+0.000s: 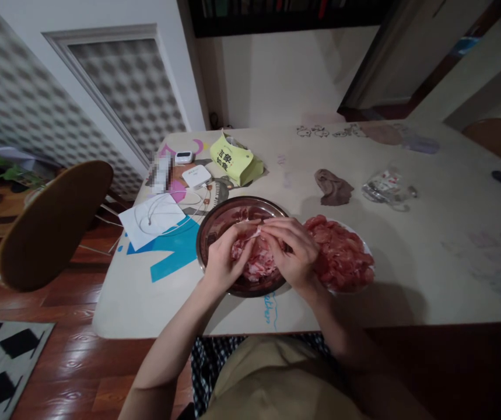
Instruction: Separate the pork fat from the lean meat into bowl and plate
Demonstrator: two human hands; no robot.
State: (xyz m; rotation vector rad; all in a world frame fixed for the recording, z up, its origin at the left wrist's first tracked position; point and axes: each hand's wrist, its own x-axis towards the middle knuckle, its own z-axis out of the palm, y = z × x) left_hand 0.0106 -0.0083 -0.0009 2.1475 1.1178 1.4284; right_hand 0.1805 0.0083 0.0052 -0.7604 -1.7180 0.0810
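dim indoor light, soft shadows, wide-angle bending at edges, slight blur.

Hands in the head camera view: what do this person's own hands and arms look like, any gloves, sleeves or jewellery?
Both are bare. The left hand and right hand wear no gloves, and no ring, watch or bracelet shows. The left forearm and right forearm are uncovered as far as they show, so no sleeve is in view.

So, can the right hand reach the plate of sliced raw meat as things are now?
Probably yes: the plate lies right beside the right hand with nothing between them, though it and the left hand pinch a meat slice over the metal bowl.
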